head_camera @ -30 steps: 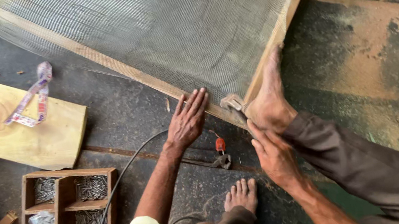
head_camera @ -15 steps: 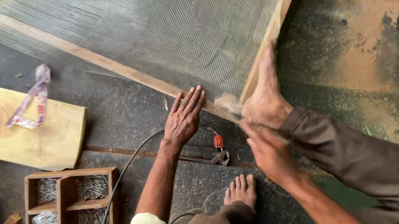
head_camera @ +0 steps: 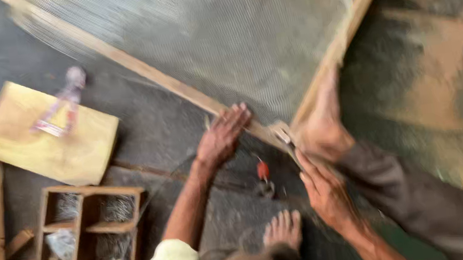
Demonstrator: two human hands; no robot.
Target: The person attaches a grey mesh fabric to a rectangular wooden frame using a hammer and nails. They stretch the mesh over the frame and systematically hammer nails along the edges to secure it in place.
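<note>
The view is motion-blurred. The left hand (head_camera: 222,137) lies flat, fingers spread and grasping nothing, on the lower rail of a wooden frame (head_camera: 177,89) covered with wire mesh (head_camera: 218,35), which rests on the floor. The right hand (head_camera: 324,189) reaches the frame's corner; its grip cannot be told. Another person's hand (head_camera: 322,129) presses the side rail. A bare foot (head_camera: 281,228) shows below. A red-handled tool (head_camera: 263,177) nearby is indistinct.

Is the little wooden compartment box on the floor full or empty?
Partly filled: the wooden box holds greyish bundles, perhaps nails or wire, in several compartments; blur hides exactly what they are.
</note>
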